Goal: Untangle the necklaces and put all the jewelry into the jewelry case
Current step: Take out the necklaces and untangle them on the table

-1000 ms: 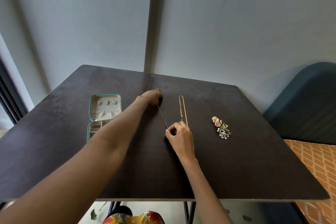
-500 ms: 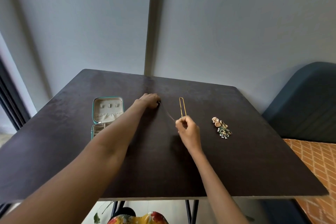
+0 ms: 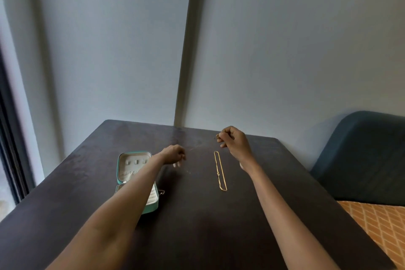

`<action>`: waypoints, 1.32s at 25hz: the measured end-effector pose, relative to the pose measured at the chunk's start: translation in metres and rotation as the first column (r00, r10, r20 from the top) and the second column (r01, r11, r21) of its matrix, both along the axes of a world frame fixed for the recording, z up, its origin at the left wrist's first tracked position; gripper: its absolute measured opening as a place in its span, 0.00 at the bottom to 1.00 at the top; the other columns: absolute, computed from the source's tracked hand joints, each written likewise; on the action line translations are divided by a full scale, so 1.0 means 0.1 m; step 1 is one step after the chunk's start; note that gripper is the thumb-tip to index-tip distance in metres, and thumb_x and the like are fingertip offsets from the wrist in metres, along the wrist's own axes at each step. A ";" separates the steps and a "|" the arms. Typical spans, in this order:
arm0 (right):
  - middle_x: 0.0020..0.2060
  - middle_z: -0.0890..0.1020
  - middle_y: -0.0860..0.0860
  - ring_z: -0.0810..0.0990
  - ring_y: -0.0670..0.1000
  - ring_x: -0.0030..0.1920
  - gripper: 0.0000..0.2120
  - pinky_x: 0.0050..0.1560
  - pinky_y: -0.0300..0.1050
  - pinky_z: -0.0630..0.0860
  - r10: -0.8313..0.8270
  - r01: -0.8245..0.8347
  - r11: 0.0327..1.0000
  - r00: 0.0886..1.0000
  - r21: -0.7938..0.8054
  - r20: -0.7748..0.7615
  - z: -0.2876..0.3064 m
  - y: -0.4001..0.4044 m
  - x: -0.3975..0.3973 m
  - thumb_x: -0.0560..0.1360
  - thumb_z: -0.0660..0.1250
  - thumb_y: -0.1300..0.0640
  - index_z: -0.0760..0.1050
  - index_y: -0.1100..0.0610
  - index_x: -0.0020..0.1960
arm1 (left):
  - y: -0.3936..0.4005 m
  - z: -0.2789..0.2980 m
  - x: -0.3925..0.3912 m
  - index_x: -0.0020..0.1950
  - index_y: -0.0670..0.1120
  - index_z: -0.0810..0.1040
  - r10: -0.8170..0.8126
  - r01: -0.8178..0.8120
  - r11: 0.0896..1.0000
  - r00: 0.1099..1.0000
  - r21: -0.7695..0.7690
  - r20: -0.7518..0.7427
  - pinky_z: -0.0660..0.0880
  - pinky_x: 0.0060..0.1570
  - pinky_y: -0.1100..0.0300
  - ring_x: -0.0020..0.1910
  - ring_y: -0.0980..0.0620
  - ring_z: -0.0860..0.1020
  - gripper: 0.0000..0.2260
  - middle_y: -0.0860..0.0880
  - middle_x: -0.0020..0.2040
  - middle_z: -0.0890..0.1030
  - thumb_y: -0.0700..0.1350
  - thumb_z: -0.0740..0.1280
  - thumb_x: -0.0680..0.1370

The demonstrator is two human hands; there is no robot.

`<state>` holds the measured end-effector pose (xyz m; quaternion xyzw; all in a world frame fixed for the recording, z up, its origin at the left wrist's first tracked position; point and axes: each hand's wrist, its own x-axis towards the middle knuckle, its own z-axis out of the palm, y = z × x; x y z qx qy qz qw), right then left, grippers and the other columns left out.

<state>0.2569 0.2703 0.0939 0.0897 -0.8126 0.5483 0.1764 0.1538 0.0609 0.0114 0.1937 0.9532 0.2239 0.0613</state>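
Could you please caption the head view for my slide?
Both hands stretch a thin chain; gold necklace lies beside.

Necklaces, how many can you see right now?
2. The gold necklace lies on the table; a thin chain is stretched between left hand and right hand. Others may be hidden.

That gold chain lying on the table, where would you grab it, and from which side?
Probably pinch the gold chain at its far looped end, coming straight down from above. It lies flat on the table as a long narrow doubled loop, so lifting one end should let it hang straight without tangling.
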 end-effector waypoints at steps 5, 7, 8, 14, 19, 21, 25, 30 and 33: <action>0.35 0.79 0.51 0.77 0.46 0.35 0.07 0.38 0.36 0.76 0.081 -0.083 0.994 0.996 0.074 0.028 0.22 -0.08 -0.02 0.77 0.63 0.61 0.74 0.56 0.41 | -0.11 0.23 0.21 0.56 0.38 0.79 -0.090 0.083 0.995 0.989 0.061 0.114 0.68 0.36 0.70 0.41 0.55 0.73 0.17 0.43 0.48 0.78 0.30 0.56 0.73; 0.35 0.78 0.51 0.76 0.46 0.34 0.07 0.37 0.35 0.75 0.083 -0.089 0.989 0.995 0.114 0.060 0.27 -0.13 -0.02 0.77 0.63 0.60 0.75 0.56 0.41 | -0.09 0.34 0.29 0.58 0.41 0.78 -0.095 0.089 0.979 0.995 0.182 0.021 0.70 0.45 0.66 0.51 0.53 0.73 0.20 0.43 0.56 0.76 0.28 0.56 0.72; 0.35 0.78 0.50 0.75 0.46 0.33 0.07 0.36 0.35 0.74 0.077 -0.087 0.987 0.994 0.134 0.080 0.29 -0.15 -0.02 0.77 0.63 0.59 0.75 0.56 0.40 | -0.06 0.40 0.32 0.57 0.42 0.79 -0.078 0.086 0.952 0.996 0.292 -0.037 0.71 0.49 0.62 0.52 0.52 0.73 0.19 0.43 0.57 0.77 0.28 0.57 0.72; 0.35 0.79 0.50 0.76 0.46 0.34 0.07 0.36 0.37 0.74 0.035 -0.055 0.982 0.993 0.182 0.112 0.32 -0.23 0.03 0.77 0.63 0.58 0.76 0.56 0.41 | 0.06 0.86 0.69 0.51 0.42 0.81 -0.167 0.175 0.650 0.982 0.740 -0.085 0.74 0.46 0.69 0.44 0.60 0.78 0.06 0.49 0.48 0.82 0.42 0.67 0.77; 0.35 0.79 0.49 0.77 0.45 0.37 0.08 0.36 0.37 0.74 0.056 -0.071 0.988 0.993 0.140 0.107 0.35 -0.27 0.08 0.77 0.62 0.59 0.76 0.57 0.40 | 0.12 0.90 0.70 0.51 0.37 0.82 -0.226 0.260 0.684 0.964 0.682 -0.140 0.75 0.45 0.70 0.42 0.58 0.80 0.08 0.47 0.46 0.83 0.38 0.71 0.74; 0.36 0.79 0.49 0.77 0.45 0.37 0.08 0.36 0.37 0.74 0.068 -0.083 0.987 0.991 0.140 0.112 0.37 -0.27 0.10 0.78 0.62 0.60 0.76 0.58 0.42 | 0.14 0.91 0.71 0.49 0.37 0.82 -0.214 0.270 0.671 0.962 0.691 -0.168 0.75 0.45 0.68 0.42 0.54 0.79 0.06 0.48 0.43 0.83 0.38 0.70 0.74; 0.36 0.79 0.51 0.77 0.46 0.37 0.08 0.38 0.37 0.75 0.064 -0.080 0.989 0.990 0.123 0.129 0.36 -0.24 0.12 0.78 0.61 0.59 0.76 0.59 0.42 | 0.11 0.94 0.73 0.48 0.37 0.82 -0.206 0.272 0.657 0.962 0.704 -0.180 0.74 0.40 0.67 0.40 0.56 0.78 0.06 0.48 0.42 0.82 0.38 0.69 0.75; 0.36 0.78 0.52 0.77 0.48 0.38 0.10 0.37 0.38 0.75 0.051 -0.056 0.998 0.983 0.024 0.174 0.32 -0.23 0.15 0.77 0.59 0.59 0.75 0.59 0.39 | 0.08 0.92 0.72 0.51 0.34 0.80 -0.200 0.261 0.690 0.965 0.675 -0.170 0.76 0.38 0.69 0.39 0.61 0.81 0.07 0.41 0.46 0.83 0.36 0.66 0.77; 0.35 0.78 0.52 0.77 0.50 0.38 0.10 0.38 0.39 0.75 0.036 -0.031 0.999 0.983 -0.029 0.179 0.33 -0.22 0.14 0.77 0.59 0.59 0.75 0.59 0.39 | 0.08 0.88 0.70 0.50 0.35 0.81 -0.163 0.234 0.717 0.972 0.656 -0.169 0.75 0.38 0.69 0.38 0.62 0.81 0.07 0.40 0.48 0.83 0.36 0.67 0.76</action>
